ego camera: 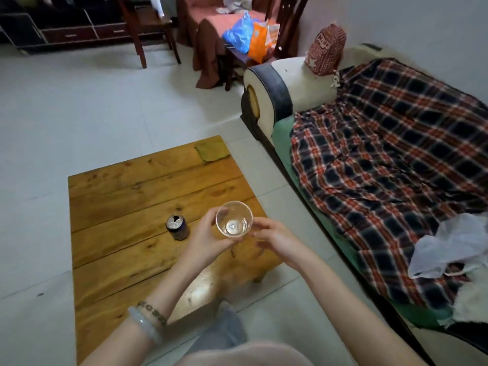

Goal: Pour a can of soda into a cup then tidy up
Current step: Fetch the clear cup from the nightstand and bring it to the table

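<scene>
A clear plastic cup (234, 219) is held above the right side of the low wooden table (126, 196). My left hand (203, 237) grips its left side and base, fingers curled round the wall. My right hand (272, 237) holds the cup's right side with curled fingertips. I look straight down into the cup and see only its clear bottom. An opened dark blue soda can (177, 227) stands upright on the table just left of my left hand, untouched.
A sofa with a plaid blanket (390, 165) runs along the right, a white plastic bag (451, 247) lying on it. Pale tiled floor (79, 114) surrounds the table. Chairs with coloured bags (248, 35) stand at the back.
</scene>
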{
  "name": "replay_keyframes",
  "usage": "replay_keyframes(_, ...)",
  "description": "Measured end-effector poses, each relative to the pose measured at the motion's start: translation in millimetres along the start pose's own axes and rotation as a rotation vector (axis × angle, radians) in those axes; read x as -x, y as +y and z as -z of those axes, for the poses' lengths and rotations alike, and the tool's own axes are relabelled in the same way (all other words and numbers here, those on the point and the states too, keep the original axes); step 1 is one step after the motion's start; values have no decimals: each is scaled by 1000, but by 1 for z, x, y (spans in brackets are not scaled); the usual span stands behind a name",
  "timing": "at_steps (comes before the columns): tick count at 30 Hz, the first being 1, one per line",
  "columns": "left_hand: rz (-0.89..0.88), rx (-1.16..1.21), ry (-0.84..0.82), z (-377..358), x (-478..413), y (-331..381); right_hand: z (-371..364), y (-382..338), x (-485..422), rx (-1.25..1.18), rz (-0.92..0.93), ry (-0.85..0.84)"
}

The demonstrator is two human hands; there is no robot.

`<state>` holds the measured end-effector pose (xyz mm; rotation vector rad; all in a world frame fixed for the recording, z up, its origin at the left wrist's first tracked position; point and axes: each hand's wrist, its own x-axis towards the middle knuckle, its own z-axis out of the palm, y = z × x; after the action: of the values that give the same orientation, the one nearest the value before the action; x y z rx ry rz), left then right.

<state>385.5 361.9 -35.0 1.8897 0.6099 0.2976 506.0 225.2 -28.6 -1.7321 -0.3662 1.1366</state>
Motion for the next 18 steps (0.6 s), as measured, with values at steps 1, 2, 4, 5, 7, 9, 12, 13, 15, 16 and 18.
replay_keyframes(1, 19, 8, 12, 2, -12, -2, 2, -6, -14, 16, -5, -14)
replay_keyframes(2, 38, 22, 25, 4, -23, -6, 4, -10, -28, 27, -13, -26)
replay_keyframes(4, 71, 41, 49, 7, -42, -14, 5, -17, -52, 45, -28, -52)
replay_keyframes(5, 87, 42, 58, 7, -50, -19, 5, -19, -64, 59, -36, -64)
replay_keyframes(7, 120, 40, 74, 6, -65, -32, 4, -19, -86, 100, -45, -67)
replay_keyframes(9, 149, 29, 97, 5, -80, -44, 2, -18, -110, 150, -26, -57)
replay_keyframes(12, 215, 21, 121, -1, -102, -69, 1, -8, -145, 212, -19, -74)
replay_keyframes(13, 245, 24, 133, -4, -107, -79, 1, -4, -156, 230, -16, -90)
replay_keyframes(15, 298, 33, 176, -12, -121, -99, 0, 6, -182, 256, 16, -121)
replay_keyframes(16, 321, 41, 198, -17, -126, -111, 0, 14, -195, 246, 15, -133)
replay_keyframes(18, 366, 71, 240, -31, -137, -135, -1, 32, -220, 219, -9, -143)
